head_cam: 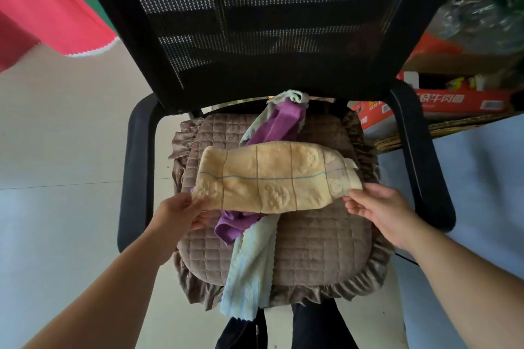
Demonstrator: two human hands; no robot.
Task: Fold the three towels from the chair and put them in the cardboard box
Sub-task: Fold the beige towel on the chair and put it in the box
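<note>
3 towels on chair [419, 150], 2 hands at work.
Yellow towel [272, 176] folded, long axis L-R, left hand [181, 214] & right hand [380, 212] fingers pinching its ends; purple towel [280, 125] & pale blue towel [252, 269] lie under, running front-back.

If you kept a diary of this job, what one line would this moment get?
step: folding yellow towel | left hand: holds one end | right hand: holds other end | purple towel, pale blue towel: unfolded on chair cushion

I see the chair [419, 150], its quilted brown cushion [320, 246] carrying a purple towel [279, 125] and a pale green towel [249, 272].
</note>
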